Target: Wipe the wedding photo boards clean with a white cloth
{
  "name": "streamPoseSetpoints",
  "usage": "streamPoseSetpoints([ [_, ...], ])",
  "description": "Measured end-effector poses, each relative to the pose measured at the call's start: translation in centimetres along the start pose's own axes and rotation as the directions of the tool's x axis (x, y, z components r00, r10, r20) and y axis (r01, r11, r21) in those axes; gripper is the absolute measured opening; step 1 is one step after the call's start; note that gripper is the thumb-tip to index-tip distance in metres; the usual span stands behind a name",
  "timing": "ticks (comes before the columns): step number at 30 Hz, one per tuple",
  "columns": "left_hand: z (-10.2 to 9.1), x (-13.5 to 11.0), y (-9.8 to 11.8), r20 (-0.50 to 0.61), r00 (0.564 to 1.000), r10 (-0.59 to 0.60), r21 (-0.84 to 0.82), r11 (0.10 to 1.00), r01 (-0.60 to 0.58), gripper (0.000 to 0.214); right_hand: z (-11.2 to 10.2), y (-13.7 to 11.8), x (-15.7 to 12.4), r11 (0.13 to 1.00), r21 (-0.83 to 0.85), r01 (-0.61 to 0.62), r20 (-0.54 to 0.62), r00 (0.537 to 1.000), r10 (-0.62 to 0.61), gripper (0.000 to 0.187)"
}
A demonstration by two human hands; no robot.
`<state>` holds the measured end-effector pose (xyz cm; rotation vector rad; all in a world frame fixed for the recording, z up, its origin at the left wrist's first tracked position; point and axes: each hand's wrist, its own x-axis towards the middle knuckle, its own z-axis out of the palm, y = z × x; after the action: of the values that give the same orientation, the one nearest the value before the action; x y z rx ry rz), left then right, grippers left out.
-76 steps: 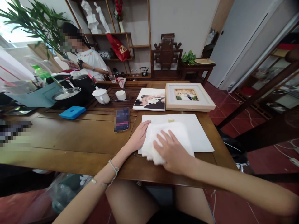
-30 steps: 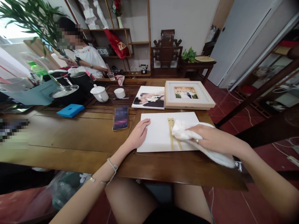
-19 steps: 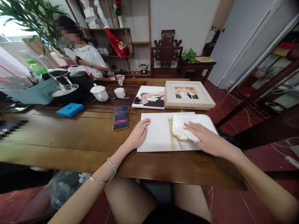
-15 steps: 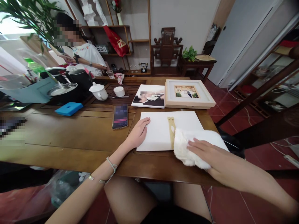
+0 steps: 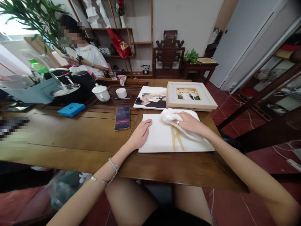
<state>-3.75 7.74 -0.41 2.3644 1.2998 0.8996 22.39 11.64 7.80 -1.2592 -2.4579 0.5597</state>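
A white flat board [image 5: 160, 138] with a gold ribbon-shaped mark [image 5: 176, 139] lies on the wooden table [image 5: 77, 138] in front of me. My left hand [image 5: 140, 133] rests flat on the board's left edge with fingers stretched out. My right hand [image 5: 190, 123] grips a crumpled white cloth [image 5: 169, 115] and presses it on the board's far edge, just before the framed picture [image 5: 189, 95].
A photo print [image 5: 151, 99] and a phone [image 5: 122, 117] lie beyond the board. A blue box [image 5: 71, 109], a white teapot [image 5: 101, 93], a cup [image 5: 121, 93] and pots stand at the left. Another person [image 5: 88, 58] sits at the far side.
My right hand carried the cloth from the board's near right corner up to its far edge, bunching it. The left hand stayed on the board's left edge.
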Motion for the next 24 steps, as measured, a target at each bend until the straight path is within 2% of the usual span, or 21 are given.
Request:
streamPoseSetpoints([
  [6,-0.3,0.2,0.3,0.012,1.000,-0.011,0.015,1.000,0.010,0.034,2.6,-3.9,6.3,0.992,0.013,0.128,0.104,0.986,-0.129,0.022],
  [10,-0.6,0.4,0.6,0.011,1.000,-0.008,0.011,1.000,0.007,0.034,3.8,-5.6,7.9,0.987,-0.028,0.158,0.099,0.983,-0.155,0.022],
  [13,-0.6,0.4,0.7,0.007,1.000,-0.015,-0.012,1.000,0.015,0.034,3.6,-5.2,6.6,0.982,-0.091,0.163,0.097,0.983,-0.154,0.024],
  [17,-0.3,0.2,0.3,0.003,1.000,-0.019,-0.022,1.000,0.019,0.036,3.0,-3.2,3.9,0.964,-0.229,0.132,0.065,0.991,-0.120,0.032],
  [20,-0.2,0.1,0.1,-0.005,1.000,-0.022,-0.016,1.000,0.022,0.037,3.3,-2.1,2.4,0.942,-0.315,0.113,0.039,0.994,-0.106,0.042],
  [24,-0.1,0.2,0.0,-0.003,1.000,-0.015,-0.025,1.000,0.015,0.035,5.0,-3.6,-0.4,0.875,-0.473,0.101,0.042,0.995,-0.092,0.049],
])
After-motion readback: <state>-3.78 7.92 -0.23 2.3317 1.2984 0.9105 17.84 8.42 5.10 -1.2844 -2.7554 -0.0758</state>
